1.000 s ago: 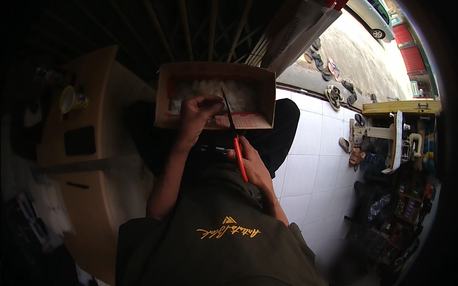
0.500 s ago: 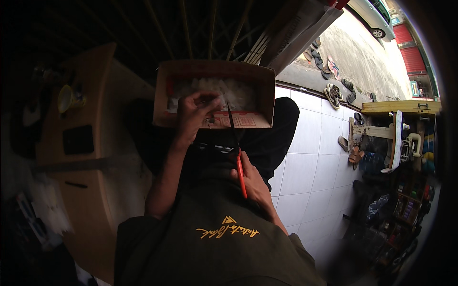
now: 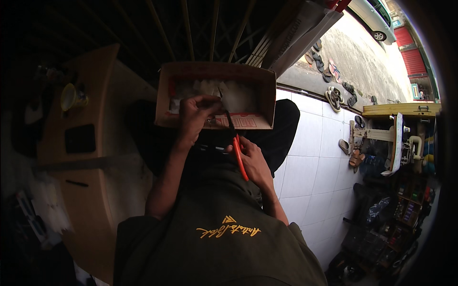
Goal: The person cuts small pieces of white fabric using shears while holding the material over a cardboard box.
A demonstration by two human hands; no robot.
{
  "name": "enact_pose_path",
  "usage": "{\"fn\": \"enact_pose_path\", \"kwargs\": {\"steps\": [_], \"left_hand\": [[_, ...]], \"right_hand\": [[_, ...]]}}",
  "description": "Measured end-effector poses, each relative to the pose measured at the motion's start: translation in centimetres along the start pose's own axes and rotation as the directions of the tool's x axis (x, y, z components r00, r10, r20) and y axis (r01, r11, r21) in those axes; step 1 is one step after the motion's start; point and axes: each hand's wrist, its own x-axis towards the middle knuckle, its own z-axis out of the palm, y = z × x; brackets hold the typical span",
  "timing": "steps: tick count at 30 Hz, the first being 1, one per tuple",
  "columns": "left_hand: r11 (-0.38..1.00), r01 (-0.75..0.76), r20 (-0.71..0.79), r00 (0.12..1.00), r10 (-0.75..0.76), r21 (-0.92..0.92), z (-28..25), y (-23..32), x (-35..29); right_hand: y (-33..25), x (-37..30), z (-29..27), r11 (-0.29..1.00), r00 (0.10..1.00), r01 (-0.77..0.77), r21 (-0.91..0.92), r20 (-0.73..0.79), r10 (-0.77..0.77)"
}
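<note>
My right hand [image 3: 253, 161] is closed around the red handles of a pair of scissors [image 3: 241, 159]. Their long dark blades point up and away from me, over the near edge of an open cardboard box [image 3: 265, 95]. My left hand [image 3: 194, 114] is above the box's near left part, its fingers pinched together close to the blade tips. What it pinches is too small and dim to make out. Inside the box lie several whitish, translucent pieces [image 3: 238, 93], their kind unclear. The box rests in front of my lap, between my dark-clothed knees.
To the left stands a wooden table [image 3: 102, 95] with a dark flat device [image 3: 80, 139] and a yellow-rimmed round container [image 3: 68, 97]. Dark bars rise behind the box. White floor tiles [image 3: 305, 167] spread to the right, with shoes [image 3: 334, 98] by the doorway and a cluttered shelf [image 3: 410, 209].
The scissors and my right hand have moved up and forward, bringing the blades closer to my left fingers. My left hand has shifted slightly, its fingers closer together.
</note>
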Motion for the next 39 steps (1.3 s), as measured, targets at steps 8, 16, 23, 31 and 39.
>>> {"fn": "enact_pose_path", "kwargs": {"steps": [8,16,23,31,39], "left_hand": [[0.999,-0.023,0.016,1.0,0.024,-0.047,0.4,0.3,-0.2],[0.996,-0.026,0.043,0.999,0.03,-0.083,0.3,0.3,-0.3],[0.986,-0.097,-0.023,0.995,0.095,-0.135,1.4,0.4,-0.9],[0.992,-0.116,-0.002,0.993,0.116,0.045,1.4,0.2,-1.5],[0.992,-0.123,-0.062,0.99,0.124,0.022,1.3,-0.7,-1.2]], "right_hand": [[2.9,-4.0,1.0,0.989,0.999,-0.025,0.145,0.041,0.02],[0.7,-3.2,0.9,0.997,0.994,-0.041,-0.072,0.103,0.048],[1.0,-2.1,1.5,0.999,0.997,0.043,-0.018,0.065,-0.041],[0.4,-1.7,1.6,0.998,0.998,0.046,0.033,0.03,-0.047],[-0.4,-0.7,1.0,0.999,0.999,-0.016,0.052,0.052,0.013]]}}
